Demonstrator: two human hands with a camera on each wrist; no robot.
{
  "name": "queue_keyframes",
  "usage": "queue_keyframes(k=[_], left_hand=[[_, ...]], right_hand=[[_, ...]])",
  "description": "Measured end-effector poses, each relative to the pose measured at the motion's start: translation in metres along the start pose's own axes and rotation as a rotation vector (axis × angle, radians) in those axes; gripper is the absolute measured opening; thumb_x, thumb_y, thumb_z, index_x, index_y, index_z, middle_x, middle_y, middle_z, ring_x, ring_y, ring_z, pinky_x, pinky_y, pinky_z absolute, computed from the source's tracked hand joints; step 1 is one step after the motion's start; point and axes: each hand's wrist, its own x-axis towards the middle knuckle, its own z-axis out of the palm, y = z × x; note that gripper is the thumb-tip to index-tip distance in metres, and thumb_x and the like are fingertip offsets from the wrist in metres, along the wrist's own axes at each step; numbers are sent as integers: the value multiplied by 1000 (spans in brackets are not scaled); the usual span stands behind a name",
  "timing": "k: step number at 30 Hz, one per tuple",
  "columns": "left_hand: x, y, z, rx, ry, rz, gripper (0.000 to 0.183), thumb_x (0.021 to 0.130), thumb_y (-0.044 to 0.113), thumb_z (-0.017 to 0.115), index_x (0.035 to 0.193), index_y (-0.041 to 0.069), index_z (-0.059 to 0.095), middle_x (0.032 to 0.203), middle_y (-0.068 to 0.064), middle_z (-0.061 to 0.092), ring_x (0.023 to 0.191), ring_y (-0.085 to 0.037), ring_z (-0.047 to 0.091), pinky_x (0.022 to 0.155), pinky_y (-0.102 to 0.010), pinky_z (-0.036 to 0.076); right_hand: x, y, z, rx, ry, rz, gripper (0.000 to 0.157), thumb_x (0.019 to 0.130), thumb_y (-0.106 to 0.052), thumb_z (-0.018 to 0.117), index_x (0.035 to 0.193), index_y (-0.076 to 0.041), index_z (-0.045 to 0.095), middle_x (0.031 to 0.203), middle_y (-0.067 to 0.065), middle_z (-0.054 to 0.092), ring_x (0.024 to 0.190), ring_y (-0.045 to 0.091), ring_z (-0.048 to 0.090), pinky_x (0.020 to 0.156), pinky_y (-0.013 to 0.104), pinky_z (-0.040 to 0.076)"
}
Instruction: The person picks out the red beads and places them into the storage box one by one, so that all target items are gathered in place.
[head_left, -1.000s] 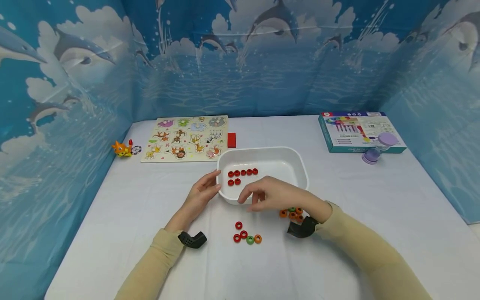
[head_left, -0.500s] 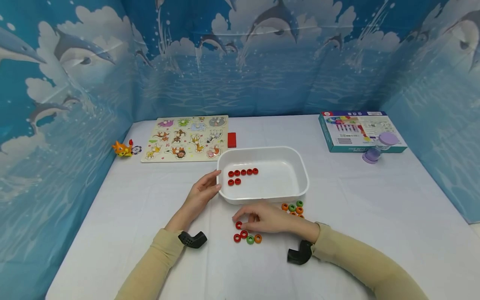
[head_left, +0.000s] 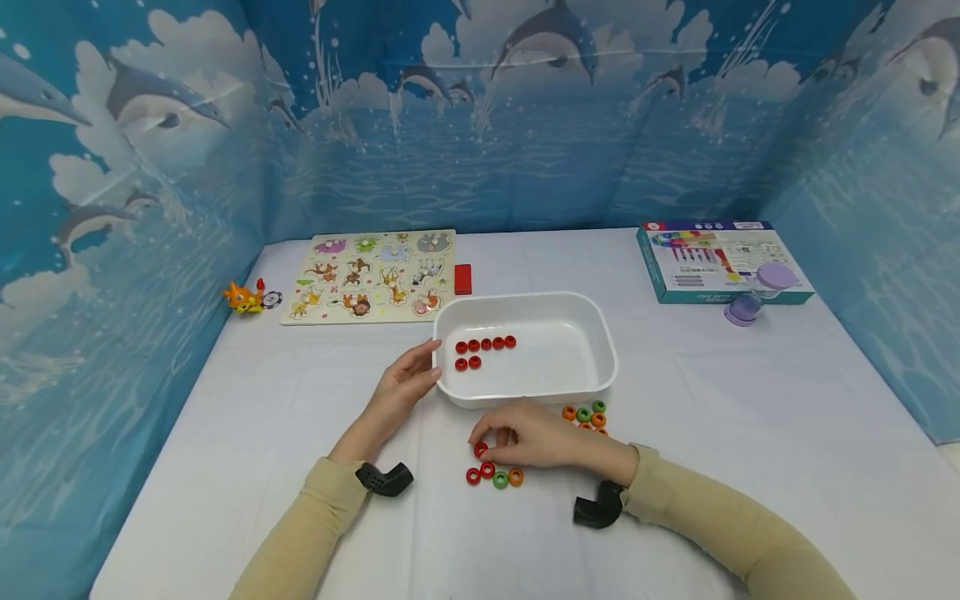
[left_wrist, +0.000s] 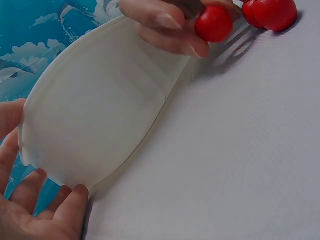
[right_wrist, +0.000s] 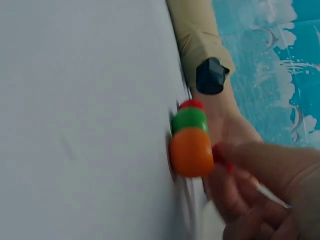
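Note:
A red bead (head_left: pixel 481 450) with a hole through it is pinched between the thumb and fingers of my right hand (head_left: pixel 528 435), just in front of the white tray (head_left: pixel 555 395). In the left wrist view, the pinched bead (left_wrist: pixel 214 24) hangs beside the tray's outer wall. My left hand (head_left: pixel 397 396) rests its fingertips against the tray's left end, fingers spread along the wall. Inside the tray, several red beads (head_left: pixel 486 344) form one row, with two more in front. Close by the right hand lie two red beads (head_left: pixel 473 476), a green bead (head_left: pixel 500 480) and an orange bead (head_left: pixel 516 477).
Several orange and green beads (head_left: pixel 583 414) lie right of the right hand, partly covered by it. Behind stand an animal puzzle board (head_left: pixel 375 279), a red block (head_left: pixel 462 279), a small orange toy (head_left: pixel 243 297), a boxed set (head_left: pixel 720 262) and a purple-lidded container (head_left: pixel 750 304).
My right hand has come from over the tray's front rim down to the loose beads and now pinches a red one, nudging it slightly right. The left hand has stayed still.

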Motion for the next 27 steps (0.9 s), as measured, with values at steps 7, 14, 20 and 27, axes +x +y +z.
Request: queue_keyframes(k=[7, 14, 20, 27], left_hand=[[-1, 2, 2, -25, 15, -50, 52, 83, 24, 63, 131, 15, 44, 142, 4, 28, 130, -17, 23, 100, -32, 32], [0, 1, 1, -17, 24, -51, 51, 83, 24, 64, 130, 17, 45, 142, 5, 29, 130, -15, 23, 99, -28, 33], [0, 1, 1, -18, 19, -53, 52, 82, 26, 64, 130, 18, 46, 142, 5, 29, 130, -15, 22, 100, -31, 32], [0, 1, 2, -12, 20, -62, 57, 80, 30, 66, 131, 16, 44, 141, 6, 29, 130, -14, 22, 99, -28, 33]], right_hand=[[-2, -30, -33, -1, 5, -55, 20, 78, -21, 70, 97, -23, 64, 85, -12, 61, 71, 3, 55, 55, 23, 47], [18, -35, -90, -26, 26, -52, 23, 76, -18, 72, 98, -18, 64, 91, -12, 61, 80, 9, 55, 65, 31, 51], [48, -16, -128, 20, -17, 14, 26, 76, -16, 71, 100, -10, 63, 92, -4, 62, 84, 12, 57, 69, 31, 51], [78, 20, -133, 74, -134, 181, 27, 75, -7, 70, 101, -5, 62, 93, 5, 63, 77, 22, 61, 68, 33, 53]])
